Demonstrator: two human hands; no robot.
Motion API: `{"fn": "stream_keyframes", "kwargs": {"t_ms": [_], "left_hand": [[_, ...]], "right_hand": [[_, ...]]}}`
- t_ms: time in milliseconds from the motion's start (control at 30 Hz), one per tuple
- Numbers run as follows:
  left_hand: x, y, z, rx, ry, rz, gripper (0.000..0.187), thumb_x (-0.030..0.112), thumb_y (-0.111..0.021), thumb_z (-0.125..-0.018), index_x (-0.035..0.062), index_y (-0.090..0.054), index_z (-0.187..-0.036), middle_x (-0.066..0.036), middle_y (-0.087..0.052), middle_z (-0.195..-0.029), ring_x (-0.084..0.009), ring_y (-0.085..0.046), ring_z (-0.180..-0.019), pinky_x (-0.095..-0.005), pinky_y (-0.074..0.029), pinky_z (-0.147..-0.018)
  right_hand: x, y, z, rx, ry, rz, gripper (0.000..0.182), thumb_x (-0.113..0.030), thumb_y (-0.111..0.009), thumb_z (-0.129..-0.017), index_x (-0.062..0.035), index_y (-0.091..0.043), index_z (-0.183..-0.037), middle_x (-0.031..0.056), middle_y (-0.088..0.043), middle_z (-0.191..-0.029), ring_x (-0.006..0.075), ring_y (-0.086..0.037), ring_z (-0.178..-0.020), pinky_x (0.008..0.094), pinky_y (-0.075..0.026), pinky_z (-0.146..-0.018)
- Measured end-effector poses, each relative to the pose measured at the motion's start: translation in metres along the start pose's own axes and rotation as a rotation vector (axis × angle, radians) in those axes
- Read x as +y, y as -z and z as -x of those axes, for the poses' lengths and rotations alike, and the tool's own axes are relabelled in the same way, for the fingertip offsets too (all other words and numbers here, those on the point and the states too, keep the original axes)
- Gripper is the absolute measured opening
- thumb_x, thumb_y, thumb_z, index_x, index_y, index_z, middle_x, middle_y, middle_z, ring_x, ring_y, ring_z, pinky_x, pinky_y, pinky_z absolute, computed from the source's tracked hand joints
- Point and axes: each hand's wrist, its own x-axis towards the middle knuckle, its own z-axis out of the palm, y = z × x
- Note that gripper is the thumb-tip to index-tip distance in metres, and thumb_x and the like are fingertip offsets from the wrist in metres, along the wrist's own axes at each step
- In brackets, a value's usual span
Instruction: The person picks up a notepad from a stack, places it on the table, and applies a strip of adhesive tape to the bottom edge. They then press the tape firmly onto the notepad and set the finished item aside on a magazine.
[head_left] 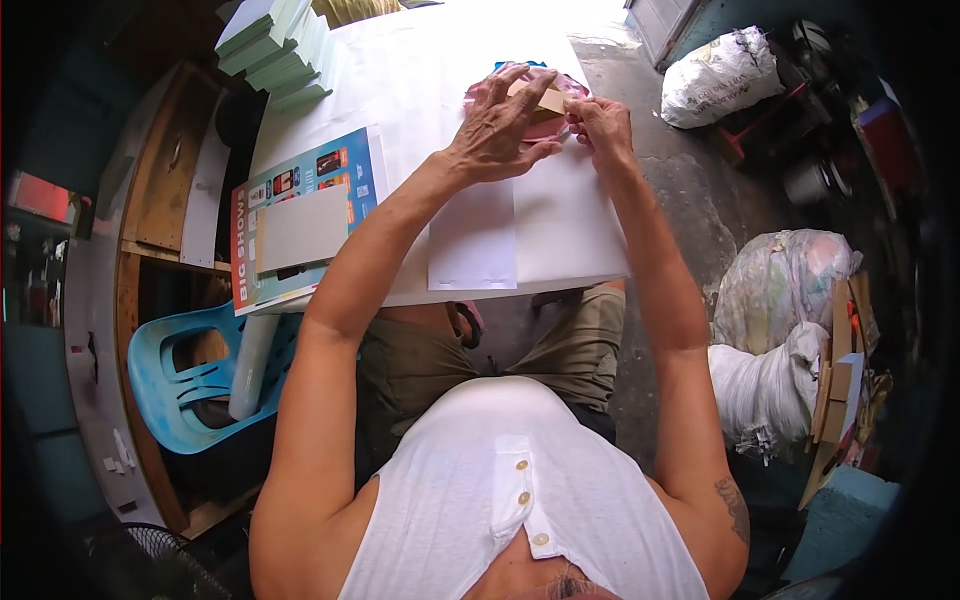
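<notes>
At the far middle of the white table lies a pink bundle point(545, 128) with a blue edge behind it and a tan card piece point(548, 98) on top. My left hand point(500, 125) rests over its left side, fingers spread and bent, some touching the card. My right hand point(603, 128) pinches at the right end of the card; what lies between its fingertips is too small to make out. A white paper sheet point(472, 235) lies on the table nearer me, partly below my left hand.
Stacked pale green blocks point(285, 50) stand at the table's far left. A grey board point(302, 228) lies on a printed magazine point(357, 160) at the left. A blue chair point(165, 375) is left of the white table point(400, 75); sacks point(770, 385) stand on the right.
</notes>
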Motion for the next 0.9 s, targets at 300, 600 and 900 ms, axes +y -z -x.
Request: {"fn": "stream_keyframes", "kwargs": {"t_ms": [300, 600, 900], "left_hand": [[-0.01, -0.032, 0.002, -0.116, -0.077, -0.046, 0.106, 0.075, -0.065, -0.084, 0.0181, -0.022, -0.163, -0.015, -0.026, -0.164, -0.0345, -0.015, -0.154, -0.0638, -0.007, -0.125], [-0.011, -0.022, 0.001, -0.161, 0.07, -0.003, 0.108, 0.079, -0.06, -0.083, 0.0244, -0.017, -0.166, -0.017, -0.022, -0.167, -0.0401, -0.009, -0.156, -0.0619, 0.001, -0.125], [-0.013, -0.022, 0.003, -0.179, 0.081, -0.016, 0.111, 0.078, -0.062, -0.082, 0.0223, -0.016, -0.166, -0.016, -0.025, -0.167, -0.0368, -0.011, -0.157, -0.0629, 0.002, -0.125]], "right_hand": [[-0.004, -0.007, 0.006, 0.057, -0.019, 0.123, 0.017, -0.019, -0.072, -0.089, -0.0022, -0.07, -0.087, 0.0041, -0.069, -0.077, 0.0078, -0.06, -0.059, 0.0206, -0.044, -0.05], [0.005, -0.003, 0.011, 0.163, 0.046, 0.094, 0.018, -0.016, -0.072, -0.082, 0.0012, -0.074, -0.08, 0.0063, -0.069, -0.069, 0.0122, -0.063, -0.059, 0.0268, -0.051, -0.054], [-0.012, 0.032, 0.047, 0.33, 0.237, 0.349, 0.019, -0.018, -0.073, -0.087, 0.0001, -0.077, -0.087, 0.0062, -0.073, -0.07, 0.0129, -0.068, -0.061, 0.0275, -0.057, -0.061]]}}
